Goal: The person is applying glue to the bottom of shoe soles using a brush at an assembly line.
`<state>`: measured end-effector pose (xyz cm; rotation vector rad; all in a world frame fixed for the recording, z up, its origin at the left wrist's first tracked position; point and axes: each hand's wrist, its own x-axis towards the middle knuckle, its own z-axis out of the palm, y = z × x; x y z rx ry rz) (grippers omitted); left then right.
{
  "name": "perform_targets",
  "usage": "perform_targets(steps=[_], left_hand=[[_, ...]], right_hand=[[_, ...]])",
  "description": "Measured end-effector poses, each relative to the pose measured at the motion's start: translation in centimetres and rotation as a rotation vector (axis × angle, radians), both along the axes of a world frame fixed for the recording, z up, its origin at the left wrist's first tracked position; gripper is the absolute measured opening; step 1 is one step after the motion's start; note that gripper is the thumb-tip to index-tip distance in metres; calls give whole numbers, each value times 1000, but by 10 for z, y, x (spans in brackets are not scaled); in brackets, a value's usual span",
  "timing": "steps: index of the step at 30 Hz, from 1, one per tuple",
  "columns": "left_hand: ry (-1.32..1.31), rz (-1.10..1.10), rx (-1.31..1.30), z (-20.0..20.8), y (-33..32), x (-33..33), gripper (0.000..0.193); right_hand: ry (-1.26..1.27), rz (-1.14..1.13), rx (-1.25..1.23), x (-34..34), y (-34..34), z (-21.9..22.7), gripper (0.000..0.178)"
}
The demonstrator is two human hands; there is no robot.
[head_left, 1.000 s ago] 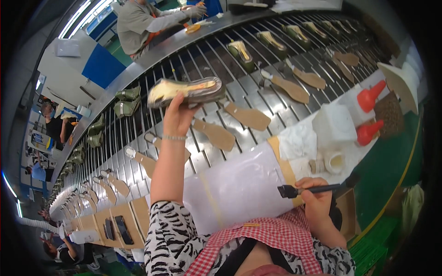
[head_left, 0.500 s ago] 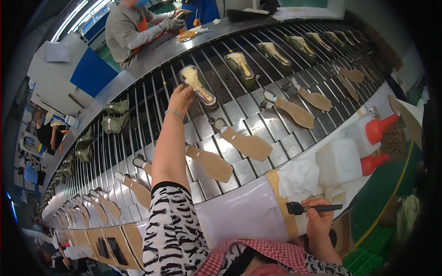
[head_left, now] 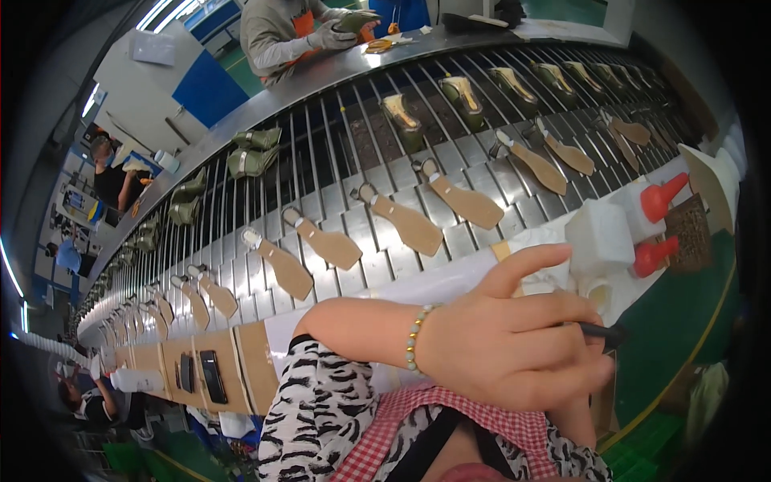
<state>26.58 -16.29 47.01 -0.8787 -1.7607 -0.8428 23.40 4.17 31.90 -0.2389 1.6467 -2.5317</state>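
Observation:
My left hand [head_left: 506, 345], with a beaded bracelet on its wrist, reaches across to the right in front of my body. Its thumb points away from the fingers, which are slightly bent. Behind it my right hand is mostly hidden, and only the wrist [head_left: 577, 422] shows below. The dark handle of a brush [head_left: 606, 333] sticks out past the left fingers, its head covered. Beyond the hands, tan insoles [head_left: 405, 229] with straps lie in a row on the metal slats. An upside-down green shoe [head_left: 401, 116] with a pale sole rests on the bars farther off.
Red-nozzled white bottles [head_left: 598, 233] stand right, beside a white cup [head_left: 594, 297]. More green shoes [head_left: 514, 84] line the far bars, and green uppers [head_left: 253, 161] lie left. A phone [head_left: 213, 377] lies on cardboard at lower left. Across the conveyor a gloved person [head_left: 281, 40] handles a shoe.
My left hand has let go of the shoe on the bars and come back, across to the right, in front of my right hand and the brush. The view has shifted left.

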Motion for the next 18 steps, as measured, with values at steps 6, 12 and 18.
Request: perform_targets(steps=[6, 12, 18], left_hand=[[158, -176, 238, 39, 32, 57, 7], [-69, -607, 229, 46, 32, 77, 42], [-43, -387, -376, 44, 40, 88, 32]], right_hand=[[149, 22, -29, 37, 17, 14, 25], [139, -41, 152, 52, 23, 26, 17], [154, -26, 150, 45, 24, 13, 22]])
